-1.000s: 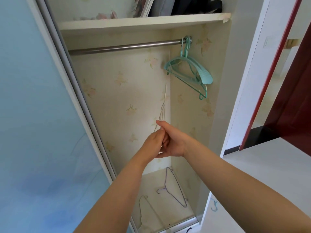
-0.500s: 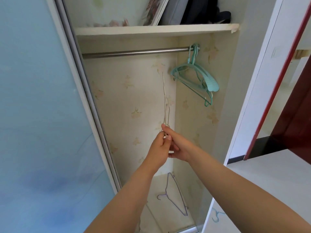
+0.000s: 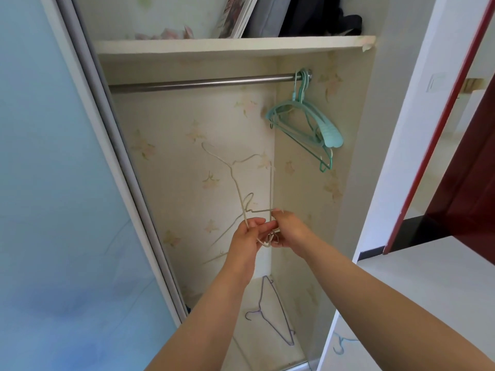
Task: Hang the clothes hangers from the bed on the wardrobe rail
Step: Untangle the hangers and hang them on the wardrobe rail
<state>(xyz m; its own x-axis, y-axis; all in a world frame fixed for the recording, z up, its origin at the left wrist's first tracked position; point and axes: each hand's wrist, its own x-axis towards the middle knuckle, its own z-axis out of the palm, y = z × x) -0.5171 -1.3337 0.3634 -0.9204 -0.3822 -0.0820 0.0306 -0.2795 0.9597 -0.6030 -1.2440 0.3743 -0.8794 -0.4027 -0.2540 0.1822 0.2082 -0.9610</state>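
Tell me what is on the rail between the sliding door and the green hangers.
Nothing: in the head view the rail is bare from the sliding door to the green hangers.

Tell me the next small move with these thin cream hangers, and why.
Probably pull one thin cream wire hanger free with the left hand while the right hand holds the others. Both hands grip a tangled bunch well below the steel wardrobe rail, which has bare room left of the teal plastic hangers.

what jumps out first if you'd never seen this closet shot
Both hands, left hand and right hand, grip thin cream wire hangers mid-frame. Up right, teal hangers hang at the end of the steel rail. A purple wire hanger lies on the wardrobe floor.
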